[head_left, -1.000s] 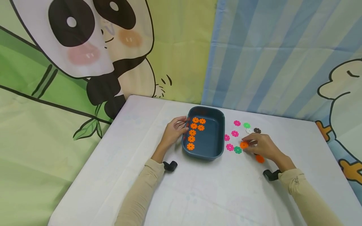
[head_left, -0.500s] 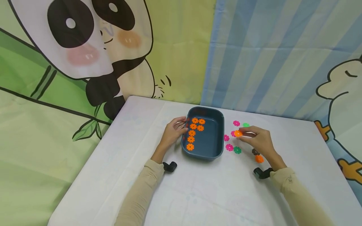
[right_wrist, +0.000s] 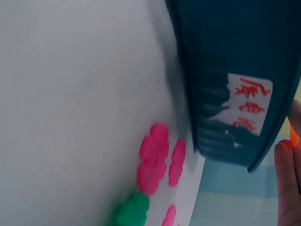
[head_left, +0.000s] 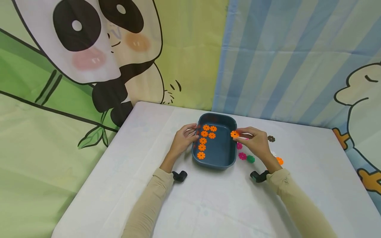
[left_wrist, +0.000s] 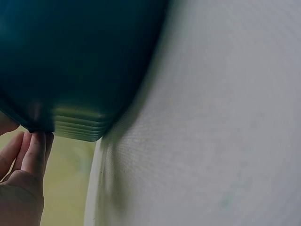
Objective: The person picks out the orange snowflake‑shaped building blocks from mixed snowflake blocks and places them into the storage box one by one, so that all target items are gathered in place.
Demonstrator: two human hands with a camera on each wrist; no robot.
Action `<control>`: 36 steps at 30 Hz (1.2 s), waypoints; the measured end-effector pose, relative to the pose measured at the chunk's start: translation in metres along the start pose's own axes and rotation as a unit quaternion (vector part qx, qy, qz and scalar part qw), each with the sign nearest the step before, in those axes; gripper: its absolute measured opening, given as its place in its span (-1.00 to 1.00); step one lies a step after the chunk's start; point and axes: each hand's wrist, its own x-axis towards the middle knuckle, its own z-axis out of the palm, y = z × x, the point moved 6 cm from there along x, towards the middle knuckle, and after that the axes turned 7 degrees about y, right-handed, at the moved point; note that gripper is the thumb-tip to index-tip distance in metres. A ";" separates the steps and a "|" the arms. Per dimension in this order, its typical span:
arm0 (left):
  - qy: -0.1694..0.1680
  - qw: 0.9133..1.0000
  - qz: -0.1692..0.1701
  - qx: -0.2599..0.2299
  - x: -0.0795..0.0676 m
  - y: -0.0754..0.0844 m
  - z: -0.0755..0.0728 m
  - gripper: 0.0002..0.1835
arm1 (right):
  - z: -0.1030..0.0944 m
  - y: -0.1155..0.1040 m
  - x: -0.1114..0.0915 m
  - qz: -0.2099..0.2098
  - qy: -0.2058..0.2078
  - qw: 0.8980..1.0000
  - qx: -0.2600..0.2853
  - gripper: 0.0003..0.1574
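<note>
A dark blue rectangular tub (head_left: 221, 155) stands on the white table, with several orange flower-shaped discs (head_left: 202, 140) lying along its left side. My left hand (head_left: 181, 140) holds the tub's left rim. In the left wrist view, its fingers (left_wrist: 34, 157) meet the rim of the tub (left_wrist: 70, 56). Between thumb and fingertips, my right hand (head_left: 256, 142) pinches another orange flower disc (head_left: 234, 134), over the tub's right rim. Only a sliver of that disc (right_wrist: 294, 135) shows at the edge of the right wrist view.
Right of the tub lie pink flower discs (head_left: 242, 156), a green one (head_left: 250, 159), a dark brown one (head_left: 271, 138) and an orange one (head_left: 279, 161). The right hand hides others. A torn label (right_wrist: 247, 106) sticks to the tub's side. A printed curtain (head_left: 190, 56) hangs behind the table.
My right hand has picked up the orange disc from the loose ones and carried it left to the tub's right rim. My left hand has stayed on the tub.
</note>
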 end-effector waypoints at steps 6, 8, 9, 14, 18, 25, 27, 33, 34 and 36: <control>0.010 1.000 -0.001 0.007 -0.001 0.001 0.001 -0.40 | 0.020 -0.010 0.008 -0.015 0.013 1.000 -0.001 -0.52; 0.009 1.000 -0.001 0.002 -0.001 0.000 0.001 -0.40 | 0.027 -0.016 0.009 -0.025 0.011 1.000 0.010 -0.53; 0.008 1.000 -0.001 0.000 -0.001 0.000 0.001 -0.40 | 0.031 -0.020 0.010 -0.031 0.009 0.999 0.015 -0.53; -0.001 1.000 0.002 -0.003 -0.001 0.000 0.001 -0.38 | 0.045 -0.028 0.013 -0.047 0.010 0.999 0.027 -0.52; -0.004 1.000 0.006 -0.003 -0.001 0.000 0.001 -0.39 | 0.056 -0.024 0.016 -0.054 0.013 0.998 0.024 -0.50; -0.007 1.000 0.011 -0.008 0.001 0.000 0.000 -0.40 | 0.069 -0.023 0.017 -0.084 0.008 0.996 0.013 -0.51; -0.007 1.000 0.011 -0.005 0.001 0.000 0.000 -0.40 | 0.071 -0.023 0.017 -0.082 -0.001 0.997 -0.003 -0.51; -0.006 1.000 0.012 -0.004 0.001 0.000 0.000 -0.40 | 0.081 -0.026 0.019 -0.083 -0.067 0.992 -0.074 -0.54; -0.006 1.000 0.012 -0.004 0.001 0.000 0.000 -0.40 | 0.083 -0.027 0.020 -0.084 -0.079 0.989 -0.087 -0.54; -0.008 1.000 0.012 -0.007 0.001 -0.001 0.001 -0.40 | 0.086 -0.028 0.021 -0.082 -0.102 0.985 -0.109 -0.54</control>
